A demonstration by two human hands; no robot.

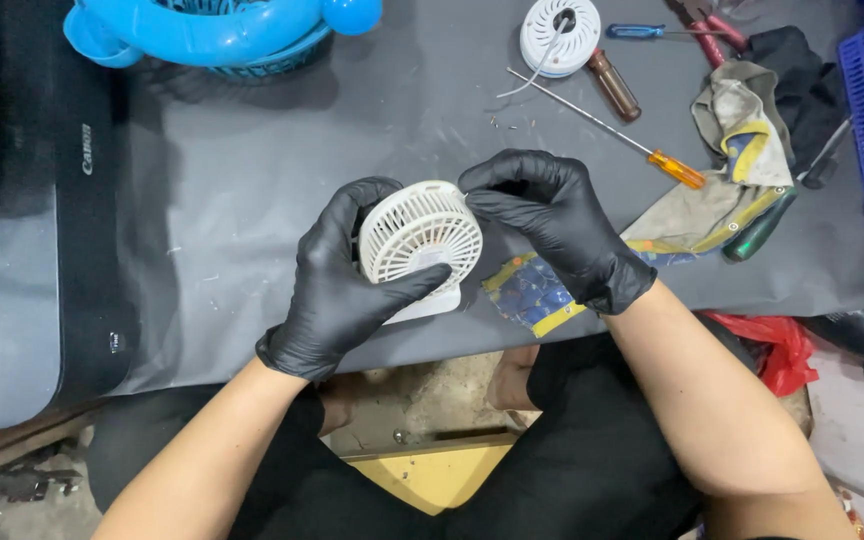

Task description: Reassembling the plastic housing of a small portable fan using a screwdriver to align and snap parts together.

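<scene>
Head view: small white fan (pixel 420 240) held above the near edge of the grey worktop (pixel 252 170), grille face up toward the camera. Left hand (pixel 347 280) cups it from the left, fingers curled round the rim, thumb across the lower front. Right hand (pixel 552 220) pinches the upper right rim, fingers narrow. Both hands touch it. Orange-handled screwdriver (pixel 677 170) lies well apart toward the far right corner.
</scene>
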